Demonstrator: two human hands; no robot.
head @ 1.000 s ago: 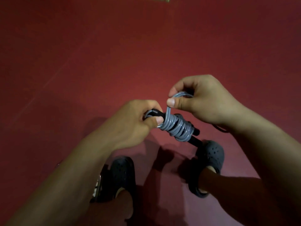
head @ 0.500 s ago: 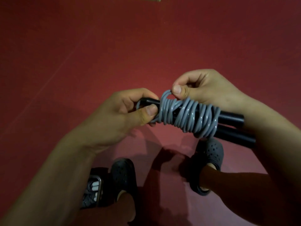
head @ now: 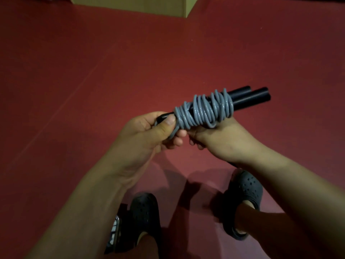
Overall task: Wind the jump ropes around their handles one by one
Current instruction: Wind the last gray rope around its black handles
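A grey jump rope (head: 203,111) is wound in several coils around its two black handles (head: 252,98), which lie side by side and point up to the right. My left hand (head: 149,131) grips the near end of the handles, thumb pressed on the last coil. My right hand (head: 220,139) holds the bundle from underneath, below the coils; its fingers are curled under and mostly hidden.
A red floor (head: 93,71) lies all around. A tan cardboard box (head: 141,4) stands at the top edge. My two feet in black clogs (head: 242,195) stand below the hands. A small object with a metal rim (head: 115,232) lies beside the left foot.
The bundle has swung so the handles now point up and to the right. My right hand has dropped from the top of the coils to beneath them. The view has tilted, showing the box.
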